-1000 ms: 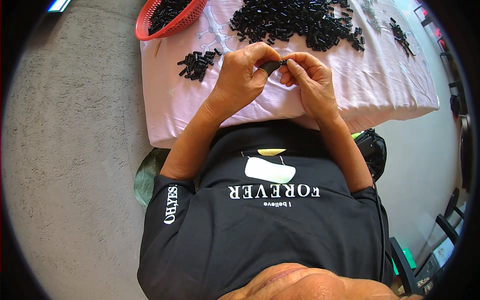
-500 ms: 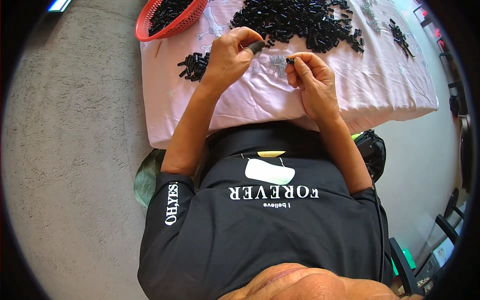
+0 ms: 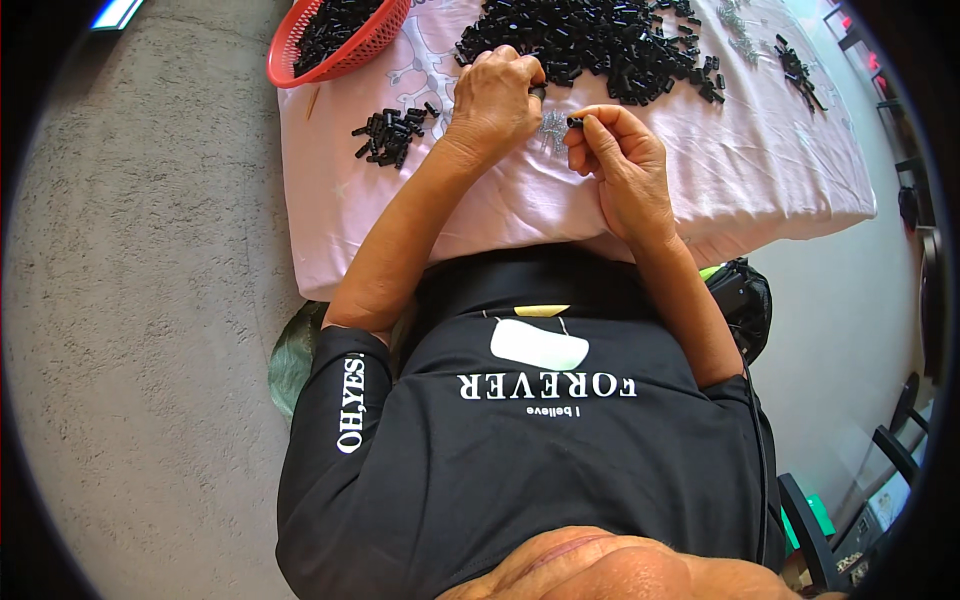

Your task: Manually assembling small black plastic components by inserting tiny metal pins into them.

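My right hand (image 3: 632,165) pinches a small black tubular piece (image 3: 575,122) between thumb and fingertips, just above the pink cloth. To its left, my left hand (image 3: 497,105) is bent over the near edge of a large heap of similar black pieces (image 3: 600,45). Its fingers curl downward, and the back of the hand hides whatever they hold. A dark cover (image 3: 538,92) shows on one left finger. Between the two hands lies a little cluster of thin silvery bits (image 3: 553,130). A smaller group of black pieces (image 3: 390,135) rests left of my left wrist.
A red plastic basket (image 3: 340,50) full of black pieces stands at the table's far left. The pink cloth (image 3: 760,170) covers the table to its front edge. More silvery bits (image 3: 738,35) and a few black pieces (image 3: 797,72) lie at the far right.
My left hand has moved right and slightly farther away, turning its back upward at the heap's edge. My right hand stays nearly still with its black piece.
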Tool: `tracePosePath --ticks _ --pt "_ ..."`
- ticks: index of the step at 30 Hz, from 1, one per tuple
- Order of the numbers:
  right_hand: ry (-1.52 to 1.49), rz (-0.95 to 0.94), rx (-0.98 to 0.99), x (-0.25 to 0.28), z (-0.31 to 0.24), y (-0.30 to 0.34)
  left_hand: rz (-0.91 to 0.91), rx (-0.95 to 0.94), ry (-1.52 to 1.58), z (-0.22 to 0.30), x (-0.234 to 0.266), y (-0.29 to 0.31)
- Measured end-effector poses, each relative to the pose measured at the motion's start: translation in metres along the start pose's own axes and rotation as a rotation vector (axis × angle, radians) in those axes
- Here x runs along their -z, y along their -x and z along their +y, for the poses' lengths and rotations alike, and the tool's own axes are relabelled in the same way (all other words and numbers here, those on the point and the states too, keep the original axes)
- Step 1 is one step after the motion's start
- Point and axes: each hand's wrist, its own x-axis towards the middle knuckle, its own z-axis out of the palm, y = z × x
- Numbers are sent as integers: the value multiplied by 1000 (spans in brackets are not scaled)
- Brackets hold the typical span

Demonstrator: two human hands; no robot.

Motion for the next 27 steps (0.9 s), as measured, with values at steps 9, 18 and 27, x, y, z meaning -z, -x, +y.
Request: tracePosePath --ticks 9,18,27 --pt "12 3 -2 1 0 -1 -23 17 484 22 40 19" --pt "15 -15 -9 0 0 -1 -66 102 822 32 58 41" --pt "94 -20 -13 -1 -3 0 -33 59 520 38 59 38"
